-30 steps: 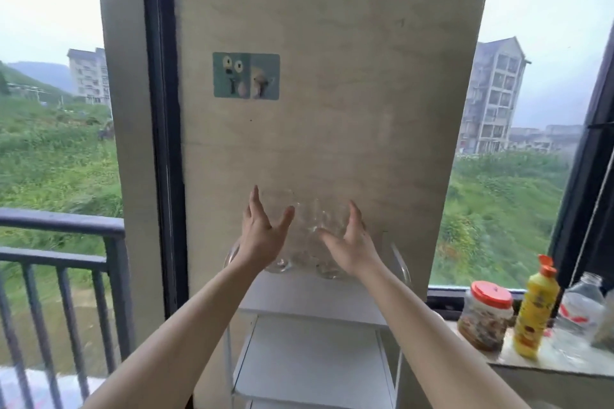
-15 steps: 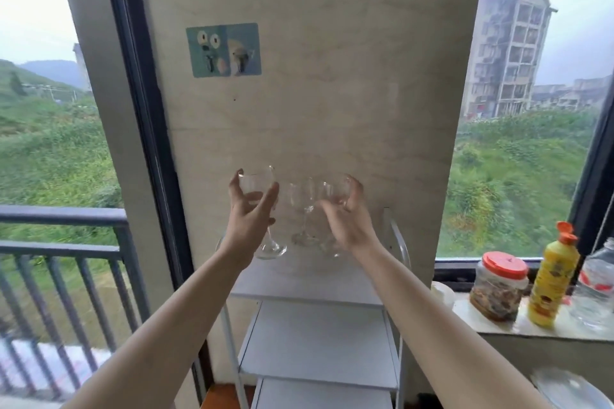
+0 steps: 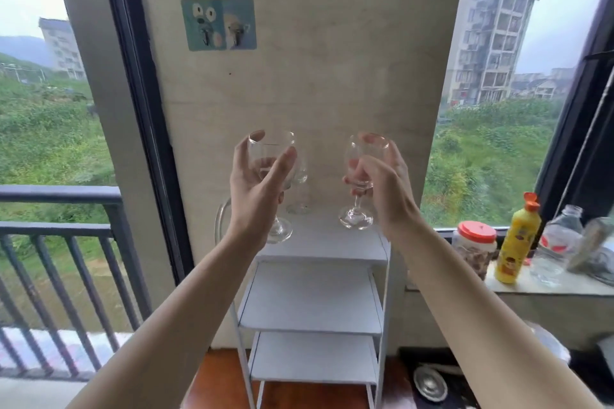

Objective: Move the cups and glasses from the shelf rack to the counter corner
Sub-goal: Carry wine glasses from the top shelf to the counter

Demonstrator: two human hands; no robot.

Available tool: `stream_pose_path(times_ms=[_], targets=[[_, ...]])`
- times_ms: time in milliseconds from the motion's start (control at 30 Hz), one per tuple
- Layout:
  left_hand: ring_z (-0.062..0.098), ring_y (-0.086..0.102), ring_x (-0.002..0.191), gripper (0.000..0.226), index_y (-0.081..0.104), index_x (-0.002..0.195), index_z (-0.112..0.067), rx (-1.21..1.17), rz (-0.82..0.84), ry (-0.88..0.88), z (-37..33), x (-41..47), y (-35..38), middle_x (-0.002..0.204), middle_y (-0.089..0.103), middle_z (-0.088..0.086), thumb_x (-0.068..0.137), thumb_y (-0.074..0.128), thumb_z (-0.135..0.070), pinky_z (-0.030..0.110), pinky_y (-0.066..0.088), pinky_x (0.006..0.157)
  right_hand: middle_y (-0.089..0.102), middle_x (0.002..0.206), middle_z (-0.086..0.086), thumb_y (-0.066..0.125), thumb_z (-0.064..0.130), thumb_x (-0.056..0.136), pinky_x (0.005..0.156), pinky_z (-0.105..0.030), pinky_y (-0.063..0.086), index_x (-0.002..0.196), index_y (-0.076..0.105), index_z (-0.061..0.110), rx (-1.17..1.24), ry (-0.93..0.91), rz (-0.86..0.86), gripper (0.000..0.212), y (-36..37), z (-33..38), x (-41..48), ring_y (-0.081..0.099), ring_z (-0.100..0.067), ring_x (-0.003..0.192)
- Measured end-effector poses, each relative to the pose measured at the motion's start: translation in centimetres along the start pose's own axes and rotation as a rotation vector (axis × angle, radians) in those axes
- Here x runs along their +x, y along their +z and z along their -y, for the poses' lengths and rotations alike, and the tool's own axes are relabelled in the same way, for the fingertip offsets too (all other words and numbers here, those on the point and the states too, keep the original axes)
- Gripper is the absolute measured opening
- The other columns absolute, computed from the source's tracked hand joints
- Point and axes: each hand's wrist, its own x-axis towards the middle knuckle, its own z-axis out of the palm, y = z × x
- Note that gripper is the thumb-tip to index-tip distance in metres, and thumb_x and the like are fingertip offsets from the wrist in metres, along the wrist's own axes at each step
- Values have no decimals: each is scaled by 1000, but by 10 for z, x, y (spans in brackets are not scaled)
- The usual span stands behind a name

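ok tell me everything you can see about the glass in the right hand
The wine glass is clear, seemingly empty stemware: rounded bowl, short stem, round foot. It is held roughly upright. The right hand wraps its bowl from the right side, fingers curled across the front. Its foot appears lifted just above the top shelf of the white rack, though contact is hard to rule out.

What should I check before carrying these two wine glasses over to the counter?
1. Left hand grip on left glass: ok, wraps bowl.
2. Right hand grip on right glass: ok.
3. Both feet lifted off rack: cannot tell.
4. Third glass clear of left glass: cannot tell, they overlap.
5. Ledge space: not ok near jar, yellow bottle, clear bottle.
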Motion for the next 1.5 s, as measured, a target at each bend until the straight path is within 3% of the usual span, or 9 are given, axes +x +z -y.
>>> stream_pose_path(times_ms=[200,333,567,667,833,1000,1233,1367,1500], targets=[[20,45,65,56,46,128,-21,-189,181,-58,8,-58,31,71,57,-5,82,71,-40,30,35,54,53,82,-15,51,8,65,64,-33,43,108,62,26,-58,-39,-188,49,-51,12,-71,53,-27,76],[15,49,63,44,46,124,-24,-386,339,-146,16,-109,70,74,61,-6,86,69,-29,30,35,57,58,82,-12,51,4,66,56,-29,41,111,63,24,-107,-34,-362,50,-102,17,-137,51,-27,74],[21,56,80,73,43,140,-21,-508,524,-302,7,-227,162,91,64,5,78,76,-41,35,41,68,56,75,-13,48,3,59,55,-29,32,102,65,23,-208,11,-719,51,-200,45,-273,43,-25,65],[23,56,80,71,45,139,-20,-560,638,-352,-14,-284,204,88,64,6,77,77,-37,38,44,72,60,81,-10,49,5,60,55,-29,37,113,64,19,-263,21,-852,56,-245,69,-335,50,-22,63],[12,68,87,69,46,139,-23,-516,866,-330,-60,-387,280,91,70,5,80,78,-37,20,52,74,61,77,-7,53,11,66,54,-28,39,116,63,22,-381,18,-1004,52,-324,121,-446,51,-20,68],[17,68,83,65,46,139,-27,-541,993,-417,-109,-515,359,97,69,16,81,76,-27,26,54,68,62,76,-3,57,13,68,50,-24,39,117,62,22,-441,49,-1126,51,-412,176,-581,51,-14,65],[20,70,101,62,48,137,-26,-569,1216,-465,-163,-662,451,108,73,5,84,77,-15,35,53,91,62,65,6,57,-1,77,49,-23,37,117,62,22,-442,22,-1373,46,-520,241,-728,50,-12,61],[28,69,107,67,49,134,-32,-563,1293,-432,-183,-713,511,122,65,20,75,81,-35,43,53,95,62,63,6,56,-4,82,49,-22,37,116,62,22,-471,6,-1413,44,-573,260,-772,50,-14,61],[22,70,103,72,49,134,-36,-574,1351,-430,-192,-770,579,119,65,13,70,81,-46,44,54,91,63,71,1,56,-6,85,51,-22,40,122,60,19,-501,41,-1486,44,-635,272,-815,53,-15,66]])
